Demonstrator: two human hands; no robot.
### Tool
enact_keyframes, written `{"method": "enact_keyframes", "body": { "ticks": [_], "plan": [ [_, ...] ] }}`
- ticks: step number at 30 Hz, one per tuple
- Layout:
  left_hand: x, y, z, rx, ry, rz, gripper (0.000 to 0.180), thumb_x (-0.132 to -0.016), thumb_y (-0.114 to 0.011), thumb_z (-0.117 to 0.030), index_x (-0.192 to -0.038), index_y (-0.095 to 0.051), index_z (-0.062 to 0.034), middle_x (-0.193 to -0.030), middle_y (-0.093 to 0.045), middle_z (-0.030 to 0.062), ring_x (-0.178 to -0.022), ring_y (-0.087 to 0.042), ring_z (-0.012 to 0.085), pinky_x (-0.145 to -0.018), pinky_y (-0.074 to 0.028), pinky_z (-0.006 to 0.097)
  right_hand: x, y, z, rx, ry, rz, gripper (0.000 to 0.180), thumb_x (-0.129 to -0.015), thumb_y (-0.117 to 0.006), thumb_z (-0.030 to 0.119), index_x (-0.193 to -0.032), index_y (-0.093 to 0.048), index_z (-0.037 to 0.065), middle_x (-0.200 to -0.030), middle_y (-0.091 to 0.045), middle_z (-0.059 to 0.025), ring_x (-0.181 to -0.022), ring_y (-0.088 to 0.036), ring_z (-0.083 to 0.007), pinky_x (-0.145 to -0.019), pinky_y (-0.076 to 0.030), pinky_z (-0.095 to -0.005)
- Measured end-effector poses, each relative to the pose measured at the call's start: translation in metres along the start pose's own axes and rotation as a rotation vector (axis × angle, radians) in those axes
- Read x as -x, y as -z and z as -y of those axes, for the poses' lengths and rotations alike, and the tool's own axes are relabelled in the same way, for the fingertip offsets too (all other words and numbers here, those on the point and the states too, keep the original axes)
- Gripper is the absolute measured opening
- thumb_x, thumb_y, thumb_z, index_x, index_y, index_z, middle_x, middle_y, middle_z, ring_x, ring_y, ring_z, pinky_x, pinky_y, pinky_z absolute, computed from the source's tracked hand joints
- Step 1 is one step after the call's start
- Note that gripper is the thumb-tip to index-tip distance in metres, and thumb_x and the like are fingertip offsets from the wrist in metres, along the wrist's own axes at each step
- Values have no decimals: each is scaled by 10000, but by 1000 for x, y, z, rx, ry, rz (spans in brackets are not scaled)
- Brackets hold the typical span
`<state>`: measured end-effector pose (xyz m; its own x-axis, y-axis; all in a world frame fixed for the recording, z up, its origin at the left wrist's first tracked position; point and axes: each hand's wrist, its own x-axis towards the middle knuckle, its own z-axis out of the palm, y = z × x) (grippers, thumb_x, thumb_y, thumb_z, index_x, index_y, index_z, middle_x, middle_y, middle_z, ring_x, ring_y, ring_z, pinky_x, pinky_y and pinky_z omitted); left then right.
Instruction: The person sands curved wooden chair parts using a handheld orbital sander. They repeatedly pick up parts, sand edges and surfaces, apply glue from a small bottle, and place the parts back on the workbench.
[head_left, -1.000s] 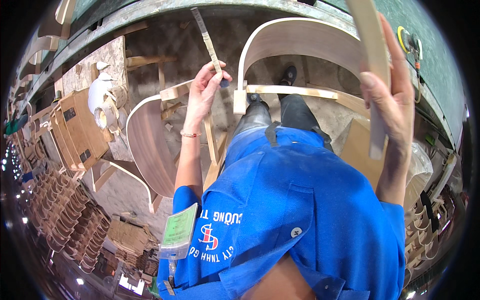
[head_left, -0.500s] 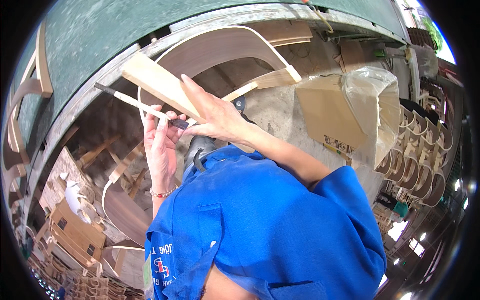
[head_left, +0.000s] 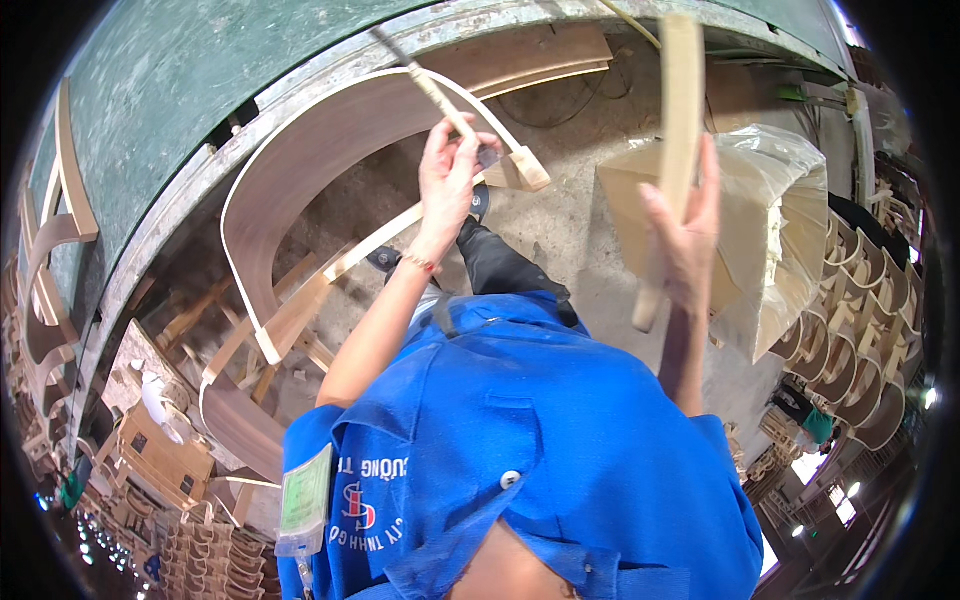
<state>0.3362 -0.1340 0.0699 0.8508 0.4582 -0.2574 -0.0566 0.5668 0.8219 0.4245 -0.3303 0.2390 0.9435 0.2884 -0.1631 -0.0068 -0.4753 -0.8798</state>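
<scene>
My left hand (head_left: 450, 185) is closed around a slim pale stick with dark ends (head_left: 432, 92); its exact kind I cannot make out. The stick slants up and left over a curved wooden frame (head_left: 285, 185), which has brown inner faces and a pale edge. Off to the right, my right hand (head_left: 688, 235) grips a long, light wooden bar (head_left: 682, 110) between thumb and fingers. That bar stands nearly upright in the view, slightly blurred, beside the cardboard box. A straight crosspiece (head_left: 375, 240) of the frame passes behind my left wrist.
A green-topped workbench (head_left: 190, 120) curves along the far side. Flat boards (head_left: 540, 65) lie under its edge. The cardboard box (head_left: 625, 190) with clear plastic (head_left: 780, 170) stands at the right, near stacked curved wooden parts (head_left: 850, 340). More wooden pieces lie at lower left.
My hands have moved apart. The wooden bar has gone right and turned upright in my right hand. My left hand has moved right and up with the stick.
</scene>
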Motion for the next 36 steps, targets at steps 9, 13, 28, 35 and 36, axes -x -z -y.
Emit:
{"method": "enact_keyframes", "body": {
  "ticks": [9,13,28,35,36],
  "plan": [
    [-44,-28,50,-184,27,11,308,-1004,-531,-182,-1294,-482,-88,-1023,-682,78,-941,-634,110,-850,-515,291,-60,74,-1,-28,87,21,880,-828,-731,131,-1527,-201,68,-828,-601,-32,-660,-534,-68,-548,-408,-202],
    [-42,-27,49,-196,49,9,310,-999,-540,-185,-1291,-490,-90,-1017,-685,63,-944,-634,108,-862,-510,296,-68,77,0,-29,58,62,875,-831,-715,111,-1528,-190,61,-819,-597,-28,-656,-525,-64,-542,-395,-197],
    [-37,-31,50,-243,36,-35,271,-997,-553,-211,-1248,-519,-117,-979,-699,17,-787,-558,5,-686,-404,165,-80,74,0,26,33,116,856,-836,-699,113,-1531,-202,70,-912,-623,-73,-723,-569,-86,-602,-450,-221],
    [-33,-35,46,-331,16,-38,262,-1000,-547,-195,-1238,-509,-94,-972,-687,35,-847,-554,26,-752,-427,200,-85,58,1,31,107,179,841,-838,-700,141,-1529,-227,69,-938,-577,-25,-755,-517,-84,-654,-419,-233],
    [-33,-35,50,-328,-10,-42,260,-1001,-544,-195,-1237,-507,-92,-973,-686,37,-857,-554,30,-760,-428,205,-86,56,2,39,122,203,832,-832,-701,132,-1524,-243,69,-1026,-567,-46,-828,-531,-107,-700,-438,-249]
  ]
}}
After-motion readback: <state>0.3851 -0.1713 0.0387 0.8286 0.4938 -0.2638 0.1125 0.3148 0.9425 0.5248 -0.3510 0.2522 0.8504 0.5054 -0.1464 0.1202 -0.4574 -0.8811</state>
